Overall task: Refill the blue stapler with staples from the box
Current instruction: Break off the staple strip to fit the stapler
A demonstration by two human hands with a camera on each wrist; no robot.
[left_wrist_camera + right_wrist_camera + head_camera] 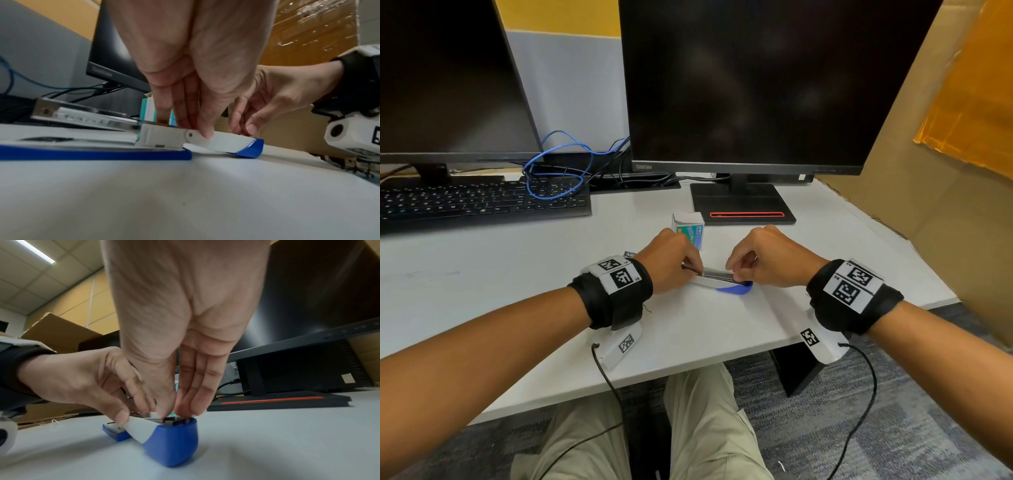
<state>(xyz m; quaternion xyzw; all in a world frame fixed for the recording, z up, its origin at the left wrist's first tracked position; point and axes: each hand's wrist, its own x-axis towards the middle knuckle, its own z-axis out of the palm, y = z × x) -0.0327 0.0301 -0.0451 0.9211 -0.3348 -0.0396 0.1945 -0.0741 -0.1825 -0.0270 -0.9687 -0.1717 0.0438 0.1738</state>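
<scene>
The blue stapler (pixel 736 291) lies opened flat on the white desk (pixel 517 281). Its blue base (pixel 92 154) and metal staple rail (pixel 82 113) point one way, and the white cover with a blue tip (pixel 174 444) is folded back the other way. My left hand (pixel 697 270) pinches the stapler at the white hinge block (pixel 160 138), thumb on its side. My right hand (pixel 732 270) pinches the cover near its blue tip, fingertips (pixel 185 412) at its open top. I cannot tell whether a staple strip is held. The staple box (pixel 688 229) stands just behind the hands.
A monitor on a black stand (pixel 743 205) is behind the box, and a second monitor and a black keyboard (pixel 482 202) with a blue cable (pixel 558 164) are at far left. Cardboard (pixel 928 171) rises along the desk's right side. The desk's front edge is near my wrists.
</scene>
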